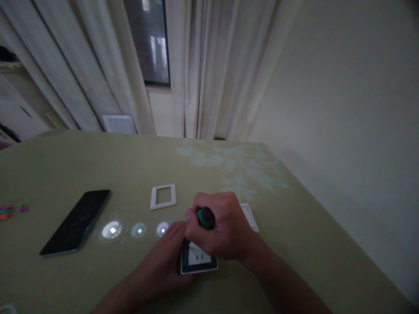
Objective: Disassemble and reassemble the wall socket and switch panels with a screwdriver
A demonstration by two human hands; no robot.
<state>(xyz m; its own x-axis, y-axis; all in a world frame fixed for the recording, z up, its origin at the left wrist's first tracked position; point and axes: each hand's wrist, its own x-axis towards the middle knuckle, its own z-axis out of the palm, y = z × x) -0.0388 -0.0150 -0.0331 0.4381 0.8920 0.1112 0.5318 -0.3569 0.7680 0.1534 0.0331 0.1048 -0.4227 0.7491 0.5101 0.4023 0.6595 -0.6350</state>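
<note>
Right grip (227,229) around green-black handle (206,218)

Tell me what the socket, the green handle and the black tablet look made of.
Socket: likely plastic, its slotted face smooth and white. Green handle: plastic or rubber, I can't tell which; its black end looks matte. Black tablet: probably glass-fronted, being dark and smooth.

No lettering legible; no numbers or signs readable.

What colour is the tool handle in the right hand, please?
The handle is green with a dark end, clearest in the head view.
</note>
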